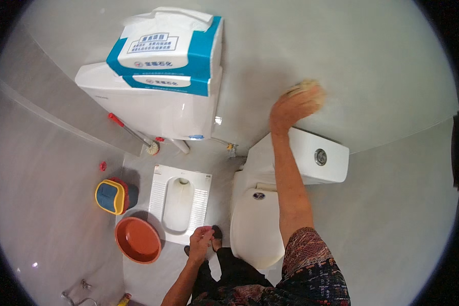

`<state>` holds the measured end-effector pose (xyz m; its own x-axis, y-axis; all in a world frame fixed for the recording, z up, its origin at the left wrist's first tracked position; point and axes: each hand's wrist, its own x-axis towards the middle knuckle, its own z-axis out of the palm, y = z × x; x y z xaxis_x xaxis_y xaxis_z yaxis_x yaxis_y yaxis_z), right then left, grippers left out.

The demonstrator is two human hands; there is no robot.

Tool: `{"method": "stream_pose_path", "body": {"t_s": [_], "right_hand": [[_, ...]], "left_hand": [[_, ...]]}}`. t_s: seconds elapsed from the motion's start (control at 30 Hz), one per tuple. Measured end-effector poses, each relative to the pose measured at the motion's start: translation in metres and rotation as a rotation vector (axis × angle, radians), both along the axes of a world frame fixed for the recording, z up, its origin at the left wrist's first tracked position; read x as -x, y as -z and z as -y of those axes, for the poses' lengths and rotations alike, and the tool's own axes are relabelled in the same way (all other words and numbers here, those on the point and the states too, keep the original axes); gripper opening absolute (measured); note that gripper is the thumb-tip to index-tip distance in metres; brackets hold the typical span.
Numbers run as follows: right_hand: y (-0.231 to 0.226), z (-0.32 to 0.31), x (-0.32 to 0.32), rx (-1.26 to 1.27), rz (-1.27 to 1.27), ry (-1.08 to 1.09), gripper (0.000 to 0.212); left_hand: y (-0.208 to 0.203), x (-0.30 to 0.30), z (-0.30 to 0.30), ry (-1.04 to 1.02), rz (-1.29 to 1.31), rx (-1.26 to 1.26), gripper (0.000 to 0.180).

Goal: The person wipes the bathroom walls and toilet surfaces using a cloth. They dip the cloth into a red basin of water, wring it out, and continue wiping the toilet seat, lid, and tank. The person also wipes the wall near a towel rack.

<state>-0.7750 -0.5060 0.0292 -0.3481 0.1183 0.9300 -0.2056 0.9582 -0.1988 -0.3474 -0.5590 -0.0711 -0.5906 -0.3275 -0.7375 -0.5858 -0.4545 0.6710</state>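
My right hand reaches up to the grey wall above the white toilet cistern. Its fingers are closed on a pale yellowish cloth, which lies against the wall; motion blurs both. Below that arm is the toilet's closed white lid. My left hand hangs low in front of my body, its fingers loosely curled together with nothing visible in them. Beyond it, a white squat toilet pan is set in the floor.
A teal-and-white tissue box sits on a wall-mounted white cistern at upper left. Under it leans a red-handled toilet brush. A yellow-rimmed bin and an orange-brown basin stand left of the pan. A tap shows at lower left.
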Motion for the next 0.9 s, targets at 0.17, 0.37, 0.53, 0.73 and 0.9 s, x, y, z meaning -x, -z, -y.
{"method": "stream_pose_path", "body": {"t_s": [0.17,0.37,0.53,0.73,0.9], "right_hand": [[0.076,0.022,-0.035,-0.361,0.200,-0.310,0.054],[0.086,0.012,-0.025,-0.728,0.183,-0.735,0.046],[0.039,0.026,-0.013,-0.513,-0.020,-0.615,0.041],[0.065,0.010,-0.001,-0.682,-0.045,-0.610,0.031],[0.122,0.001,-0.019,-0.919,0.192,-0.697,0.024]], "left_hand": [[0.004,-0.005,0.008,-0.029,0.041,0.032,0.027],[0.021,-0.013,0.009,-0.065,0.005,0.044,0.029],[0.018,-0.021,0.006,-0.094,-0.015,0.046,0.029],[0.043,-0.035,0.003,-0.109,-0.030,0.128,0.026],[0.048,-0.064,0.014,-0.205,-0.022,0.174,0.025]]}}
